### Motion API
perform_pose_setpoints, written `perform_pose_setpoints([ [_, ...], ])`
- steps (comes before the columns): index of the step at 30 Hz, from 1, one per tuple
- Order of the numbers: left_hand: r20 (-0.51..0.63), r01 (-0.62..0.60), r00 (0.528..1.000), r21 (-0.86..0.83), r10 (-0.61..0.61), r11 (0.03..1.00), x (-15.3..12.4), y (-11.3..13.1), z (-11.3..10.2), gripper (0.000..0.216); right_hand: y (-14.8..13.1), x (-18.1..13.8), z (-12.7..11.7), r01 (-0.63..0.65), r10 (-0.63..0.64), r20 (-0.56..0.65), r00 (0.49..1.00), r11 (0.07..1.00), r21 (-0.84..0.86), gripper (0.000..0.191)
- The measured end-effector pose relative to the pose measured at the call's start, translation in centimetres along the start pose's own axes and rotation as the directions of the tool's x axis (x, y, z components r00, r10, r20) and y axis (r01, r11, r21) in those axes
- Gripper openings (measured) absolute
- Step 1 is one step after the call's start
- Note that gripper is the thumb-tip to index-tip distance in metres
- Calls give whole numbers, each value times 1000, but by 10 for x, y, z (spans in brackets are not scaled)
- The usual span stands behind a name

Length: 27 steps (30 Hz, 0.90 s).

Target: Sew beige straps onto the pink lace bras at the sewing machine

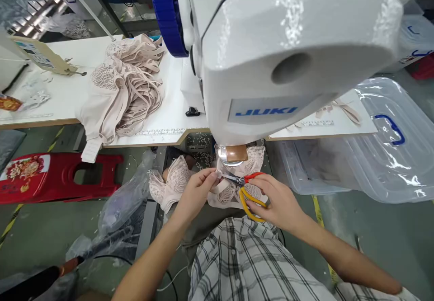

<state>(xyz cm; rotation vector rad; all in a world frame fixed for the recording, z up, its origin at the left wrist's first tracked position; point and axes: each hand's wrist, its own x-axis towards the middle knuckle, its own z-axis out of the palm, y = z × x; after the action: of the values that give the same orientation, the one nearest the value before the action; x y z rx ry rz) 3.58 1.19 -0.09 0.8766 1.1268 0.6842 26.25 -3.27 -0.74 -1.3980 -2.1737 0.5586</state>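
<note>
Glossy white sewing-machine head [298, 43] near; my left hand [197, 190] pinches the pale-pink lace bra [229, 195], probably light, soft, best held by its edge; my right hand [277, 198] grips red-and-yellow-handled metal scissors [241, 181].

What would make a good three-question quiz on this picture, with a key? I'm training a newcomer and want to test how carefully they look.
1. Fill in: The blue lettering on the sewing machine reads ____.
2. Choose: The scissors are held by A) the person's left; B) the person's right; C) neither.
3. True or false: Seen from the person's seat, the pile of lace garments lies to the right of the sewing machine.

Key: 1. JUKI. 2. B, the right hand. 3. False; the pile lies to the left.
</note>
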Motion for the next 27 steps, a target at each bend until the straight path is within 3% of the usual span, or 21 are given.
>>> perform_pose_setpoints([
  [5, -53, -54, 996, 252, 69, 966, -4, 9, 4, 24, 5, 13, 9, -43, 35, 74, 997, 992, 118, 26],
  [9, -64, -70, 994, 214, 86, 974, -4, 11, -2, 25, 10, 3, 8, -95, 87, 50, 995, 975, 201, 23],
  [16, -68, -105, 989, 305, 132, 947, -4, 13, -14, 31, 4, -3, 16, -25, 39, -46, 998, 965, 260, 39],
  [27, -81, -81, 989, 390, 121, 917, -2, 16, -17, 27, -3, 20, 30, -172, 162, 58, 985, 916, 364, 32],
])
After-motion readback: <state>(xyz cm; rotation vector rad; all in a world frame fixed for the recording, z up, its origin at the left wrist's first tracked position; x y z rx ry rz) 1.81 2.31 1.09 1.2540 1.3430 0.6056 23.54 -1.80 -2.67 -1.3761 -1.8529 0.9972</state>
